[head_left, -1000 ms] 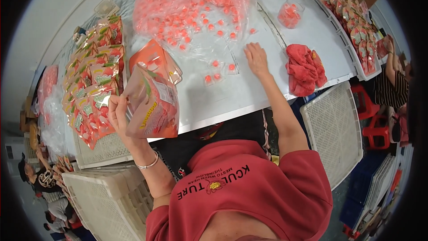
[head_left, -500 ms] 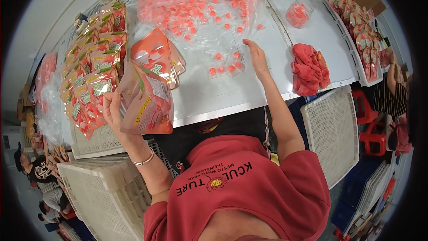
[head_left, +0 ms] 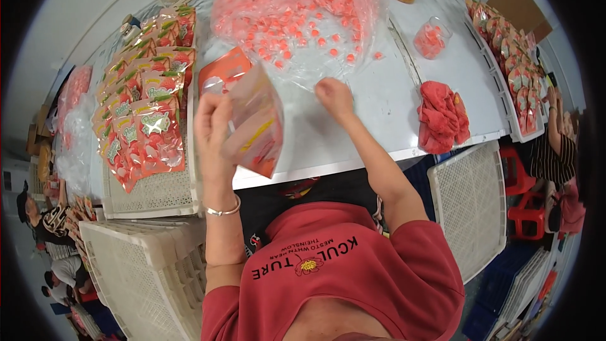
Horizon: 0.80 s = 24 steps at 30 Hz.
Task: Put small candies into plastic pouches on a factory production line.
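A peach-pink printed pouch hangs from my left hand, its fingers closed on the pouch's edge. The pouch is tilted and slightly blurred. Behind it, partly covered, lies a stack of flat pouches on the table. My right hand is curled into a fist just above the tabletop, right of the pouch; its fingers hide whatever is inside. Beyond it spreads a large clear plastic bag with many small wrapped red-pink candies, some loose at its near edge.
Filled pouches stand in rows in a white crate at left. To the right are a clear jar of candies, a red cloth and another crate of pouches. Empty crates flank me; co-workers are at both sides.
My left hand moved right with the pouch. My right hand went from open to a fist and moved left; the small group of candies beside it no longer shows on the table.
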### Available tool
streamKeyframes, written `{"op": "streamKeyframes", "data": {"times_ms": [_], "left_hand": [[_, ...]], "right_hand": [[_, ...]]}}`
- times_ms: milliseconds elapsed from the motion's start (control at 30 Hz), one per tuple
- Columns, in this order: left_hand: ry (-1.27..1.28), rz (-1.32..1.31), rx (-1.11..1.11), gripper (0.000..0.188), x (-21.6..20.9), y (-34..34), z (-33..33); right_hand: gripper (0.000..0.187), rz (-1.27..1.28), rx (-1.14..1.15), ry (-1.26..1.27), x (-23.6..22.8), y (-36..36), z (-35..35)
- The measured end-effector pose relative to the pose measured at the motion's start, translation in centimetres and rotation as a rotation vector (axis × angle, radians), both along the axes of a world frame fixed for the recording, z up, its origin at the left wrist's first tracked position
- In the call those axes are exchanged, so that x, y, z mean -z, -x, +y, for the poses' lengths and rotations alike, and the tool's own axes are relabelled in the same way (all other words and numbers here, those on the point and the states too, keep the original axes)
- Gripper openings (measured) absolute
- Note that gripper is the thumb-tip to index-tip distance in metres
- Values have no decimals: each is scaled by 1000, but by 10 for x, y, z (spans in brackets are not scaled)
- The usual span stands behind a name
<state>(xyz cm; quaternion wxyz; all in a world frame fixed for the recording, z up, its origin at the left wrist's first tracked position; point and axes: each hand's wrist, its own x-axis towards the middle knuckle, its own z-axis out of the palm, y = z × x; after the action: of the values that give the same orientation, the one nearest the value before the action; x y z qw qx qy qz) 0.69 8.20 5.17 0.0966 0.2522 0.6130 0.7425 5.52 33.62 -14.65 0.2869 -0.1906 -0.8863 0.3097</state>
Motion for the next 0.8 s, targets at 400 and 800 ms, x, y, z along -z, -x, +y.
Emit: {"op": "streamKeyframes", "data": {"times_ms": [400,800], "left_hand": [[180,211,-140,18,65,32,92],[136,99,-194,19,50,20,96]], "right_hand": [[22,522,-347,-502,-184,23,-49],[34,287,-302,-90,-192,46,-25]]}}
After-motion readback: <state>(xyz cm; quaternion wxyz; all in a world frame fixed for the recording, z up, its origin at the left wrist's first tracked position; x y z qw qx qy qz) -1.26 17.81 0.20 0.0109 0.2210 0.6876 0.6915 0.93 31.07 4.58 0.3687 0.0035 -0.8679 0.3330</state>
